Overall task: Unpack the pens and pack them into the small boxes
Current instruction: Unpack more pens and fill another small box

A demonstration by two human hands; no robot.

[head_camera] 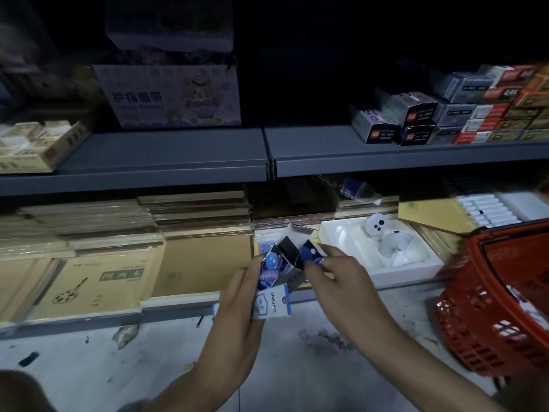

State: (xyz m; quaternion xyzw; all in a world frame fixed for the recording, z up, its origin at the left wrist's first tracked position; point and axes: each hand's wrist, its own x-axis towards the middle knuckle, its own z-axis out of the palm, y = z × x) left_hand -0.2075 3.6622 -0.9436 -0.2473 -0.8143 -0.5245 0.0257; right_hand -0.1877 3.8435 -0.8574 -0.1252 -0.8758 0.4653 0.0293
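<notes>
The left hand (237, 304) grips a small box (271, 303) from its left side, fingers curled round the white and blue body, thumb up near the open top. The right hand (335, 281) pinches the box's blue flap (309, 252) between thumb and forefinger, the other fingers loosely bent behind it. The box is held upright and slightly tilted, above the floor (89, 367) and just in front of the lower shelf; its top flaps stand spread apart. Blue-capped pens (271, 263) in clear wrap show at the opening; their count cannot be told.

Behind the hands, a white foam tray (350, 272) holds two white controllers (383, 233). A red basket (490, 307) stands to the right, blurred. Flat cardboard (193, 263) lies stacked on the lower shelf to the left. On the upper shelf (178, 150) sits a purple carton (169, 96) with a bear print, and to the right small boxes (445, 114) are piled in rows. A tray of white pens (487, 212) lies at far right.
</notes>
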